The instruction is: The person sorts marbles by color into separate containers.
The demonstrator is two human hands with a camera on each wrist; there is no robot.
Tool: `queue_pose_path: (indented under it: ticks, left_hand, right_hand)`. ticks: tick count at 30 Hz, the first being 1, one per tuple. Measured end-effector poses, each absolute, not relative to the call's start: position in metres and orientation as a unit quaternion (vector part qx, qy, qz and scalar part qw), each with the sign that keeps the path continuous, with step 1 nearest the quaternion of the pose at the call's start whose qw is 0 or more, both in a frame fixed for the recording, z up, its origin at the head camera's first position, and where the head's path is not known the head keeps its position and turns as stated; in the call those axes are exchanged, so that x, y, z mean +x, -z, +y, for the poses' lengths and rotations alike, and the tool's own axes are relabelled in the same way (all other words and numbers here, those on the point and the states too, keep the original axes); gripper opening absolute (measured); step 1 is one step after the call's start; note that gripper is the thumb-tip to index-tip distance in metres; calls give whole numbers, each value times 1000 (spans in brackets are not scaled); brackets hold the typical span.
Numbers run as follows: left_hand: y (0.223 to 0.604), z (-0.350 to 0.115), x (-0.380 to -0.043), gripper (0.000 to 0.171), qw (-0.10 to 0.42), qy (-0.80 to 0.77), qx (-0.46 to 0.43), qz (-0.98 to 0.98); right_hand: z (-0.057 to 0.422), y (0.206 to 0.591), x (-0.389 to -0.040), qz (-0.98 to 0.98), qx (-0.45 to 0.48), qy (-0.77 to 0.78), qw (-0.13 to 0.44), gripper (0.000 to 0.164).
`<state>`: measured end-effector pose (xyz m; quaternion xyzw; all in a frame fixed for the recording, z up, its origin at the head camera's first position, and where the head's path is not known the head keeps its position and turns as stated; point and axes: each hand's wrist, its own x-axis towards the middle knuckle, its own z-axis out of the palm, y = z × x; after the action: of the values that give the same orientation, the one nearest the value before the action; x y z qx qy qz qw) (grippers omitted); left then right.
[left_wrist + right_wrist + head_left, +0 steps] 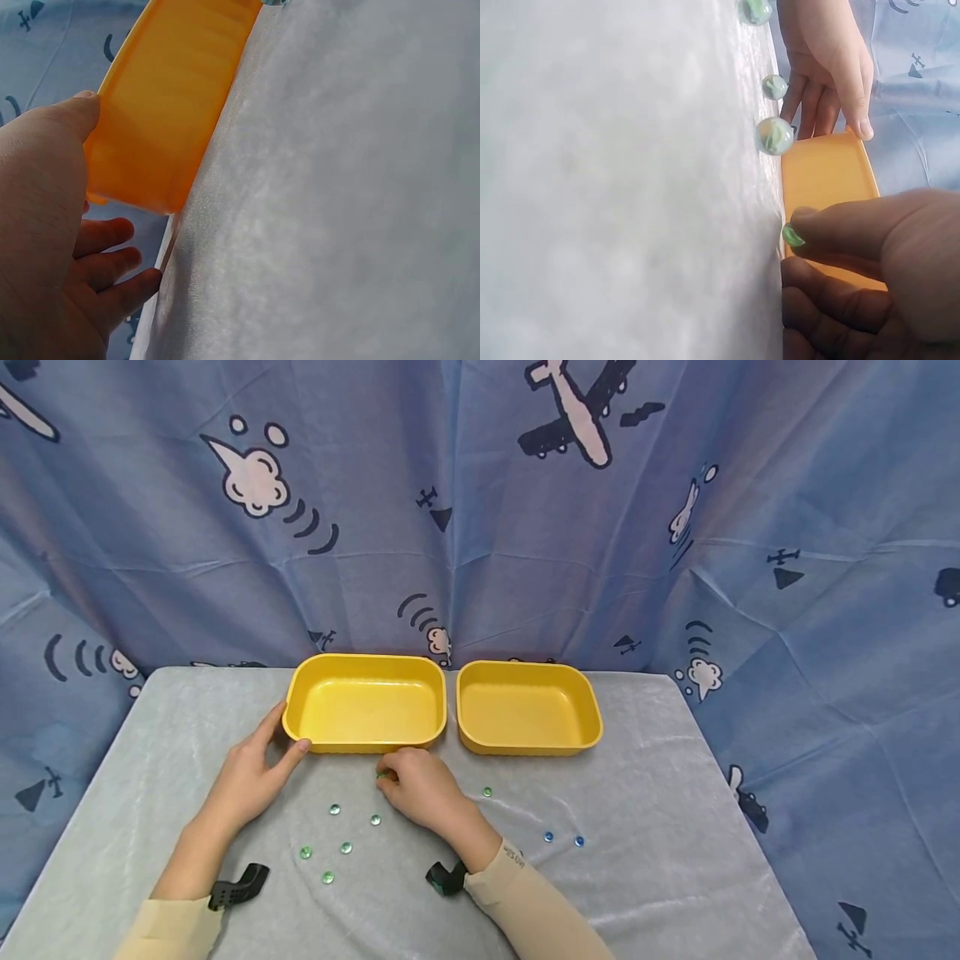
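Two yellow plastic bins stand side by side at the far side of the table. At the near left corner of the left bin (367, 748), my left hand (243, 783) holds its rim, thumb on the front edge and fingers along the left end. Just in front of that bin, my right hand (429, 789) pinches a green marble (793, 235) between thumb and fingers; in the head view most of it is hidden. Several clear marbles with green swirls, such as this marble (346, 848), lie on the cloth between my forearms.
The right yellow bin (528, 749) stands close beside the left one. Right of my right hand lie a green marble (487, 792) and two blue marbles, one (548, 837) left of the other (579, 841). A grey cloth (660, 860) covers the table; a patterned blue curtain (480, 510) hangs behind.
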<state>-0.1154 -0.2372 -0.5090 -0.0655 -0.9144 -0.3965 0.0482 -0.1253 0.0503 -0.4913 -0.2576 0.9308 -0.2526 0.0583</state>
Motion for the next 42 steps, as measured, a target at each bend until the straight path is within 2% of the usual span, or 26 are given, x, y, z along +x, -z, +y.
queue_pose_path:
  ticks: [14, 26, 42]
  left_hand:
    - [511, -238, -116, 85, 47, 395, -69, -915]
    - [510, -236, -115, 85, 46, 392, -66, -916]
    - [511, -238, -115, 85, 51, 394, -69, -915]
  right_hand:
    - [51, 482, -121, 931, -281, 230, 45, 13]
    - [50, 454, -119, 921, -323, 219, 20, 16]
    - [55, 433, -127, 914, -341, 216, -34, 16]
